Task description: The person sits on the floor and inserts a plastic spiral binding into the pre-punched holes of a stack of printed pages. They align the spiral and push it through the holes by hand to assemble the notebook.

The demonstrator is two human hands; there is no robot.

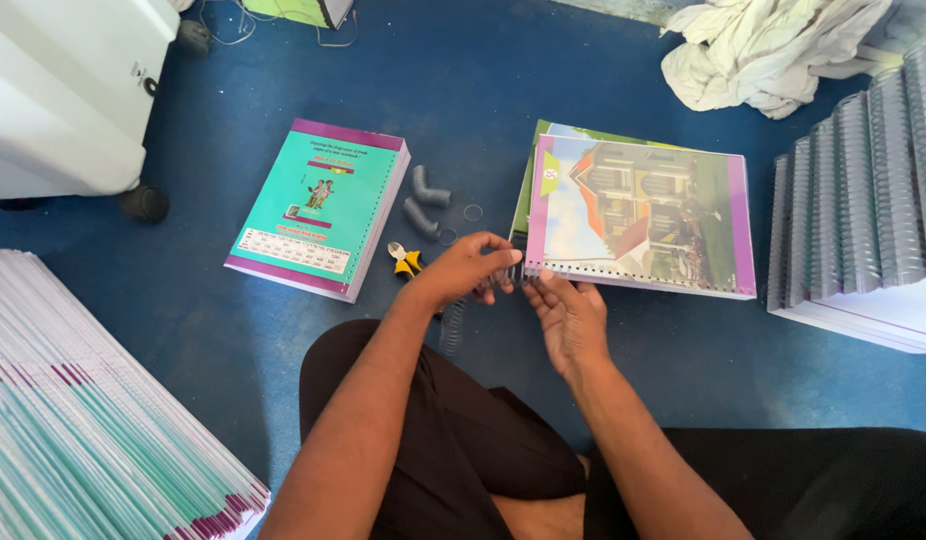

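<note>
Left hand (468, 268) pinches wire spiral (453, 322) at punched near-left corner of picture-cover book (643, 215) on blue floor (483, 90); right hand (568, 315) steadies that edge, fingers closed on it. Yellow-handled pliers (405, 260) just left, within reach.

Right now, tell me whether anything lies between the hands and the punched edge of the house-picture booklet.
Nothing visible does. The left hand and right hand are both at the punched corner of the house-picture booklet; whether they grip a wire coil there is unclear.
</note>
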